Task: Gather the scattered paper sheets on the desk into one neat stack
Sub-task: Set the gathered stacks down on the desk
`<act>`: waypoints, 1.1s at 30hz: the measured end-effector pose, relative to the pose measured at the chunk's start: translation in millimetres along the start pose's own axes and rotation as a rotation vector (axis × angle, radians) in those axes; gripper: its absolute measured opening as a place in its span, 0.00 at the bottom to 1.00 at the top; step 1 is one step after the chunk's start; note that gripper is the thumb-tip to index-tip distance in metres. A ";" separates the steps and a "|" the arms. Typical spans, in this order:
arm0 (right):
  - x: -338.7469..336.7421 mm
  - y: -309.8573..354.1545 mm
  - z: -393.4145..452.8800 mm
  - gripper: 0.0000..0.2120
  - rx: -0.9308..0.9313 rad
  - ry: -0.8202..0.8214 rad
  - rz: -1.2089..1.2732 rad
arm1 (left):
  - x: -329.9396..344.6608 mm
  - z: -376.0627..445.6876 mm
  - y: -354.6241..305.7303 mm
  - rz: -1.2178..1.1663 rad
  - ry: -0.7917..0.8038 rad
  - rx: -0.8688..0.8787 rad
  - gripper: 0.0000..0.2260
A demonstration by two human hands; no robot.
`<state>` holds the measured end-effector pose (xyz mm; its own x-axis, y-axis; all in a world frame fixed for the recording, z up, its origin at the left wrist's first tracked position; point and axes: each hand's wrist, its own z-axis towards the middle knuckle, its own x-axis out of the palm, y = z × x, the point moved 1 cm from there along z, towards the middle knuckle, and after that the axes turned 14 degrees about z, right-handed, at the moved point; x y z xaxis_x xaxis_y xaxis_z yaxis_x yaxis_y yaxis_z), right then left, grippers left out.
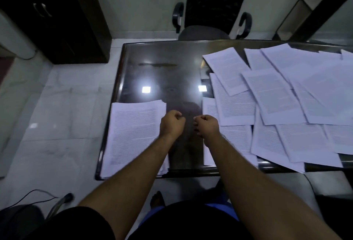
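Observation:
A stack of printed paper sheets lies at the desk's near left corner, its edges slightly uneven. Several loose printed sheets lie scattered and overlapping across the right half of the dark glossy desk. My left hand hovers as a fist at the stack's right edge and holds nothing. My right hand is curled into a fist too, just right of the left one, over the left edge of the nearest loose sheets. A strip of bare desk shows between the two hands.
A black office chair stands behind the desk's far edge. A dark cabinet is at the upper left on the pale tiled floor. A cable runs along the floor at lower left. Some sheets overhang the desk's near edge at right.

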<state>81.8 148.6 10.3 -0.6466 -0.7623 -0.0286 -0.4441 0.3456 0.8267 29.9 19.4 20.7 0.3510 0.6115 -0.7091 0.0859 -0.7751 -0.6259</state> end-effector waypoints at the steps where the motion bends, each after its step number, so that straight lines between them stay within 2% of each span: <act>1: -20.5 4.9 5.1 0.05 -0.014 -0.026 0.017 | 15.5 0.9 -17.8 -0.002 0.015 0.015 0.09; 4: -90.3 18.4 30.7 0.03 -0.045 -0.114 0.073 | 69.0 1.8 -78.1 -0.043 0.073 0.012 0.10; 10: -223.3 48.1 105.7 0.07 -0.119 -0.238 0.050 | 173.2 11.2 -202.1 -0.100 0.178 0.010 0.12; 14: -297.7 73.9 145.7 0.08 -0.136 -0.274 -0.039 | 230.1 24.3 -271.5 -0.035 0.195 -0.045 0.20; 20: -358.5 93.5 195.8 0.18 -0.190 -0.257 -0.210 | 285.3 58.9 -313.0 -0.036 0.180 -0.320 0.31; 23: -376.0 101.8 225.6 0.24 -0.232 -0.222 -0.292 | 311.6 78.4 -325.9 0.067 0.164 -0.415 0.32; 28: -390.6 105.9 261.9 0.29 -0.202 -0.274 -0.557 | 327.0 85.5 -347.8 0.285 0.123 -0.408 0.24; 33: -402.8 106.4 288.2 0.33 -0.154 -0.322 -0.785 | 342.5 93.2 -364.9 0.269 0.091 -0.404 0.24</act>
<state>116.2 650.2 -52.2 -0.3422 -0.5493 -0.7623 -0.7623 -0.3120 0.5670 31.9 526.5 -24.0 0.4892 0.3788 -0.7856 0.3292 -0.9143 -0.2359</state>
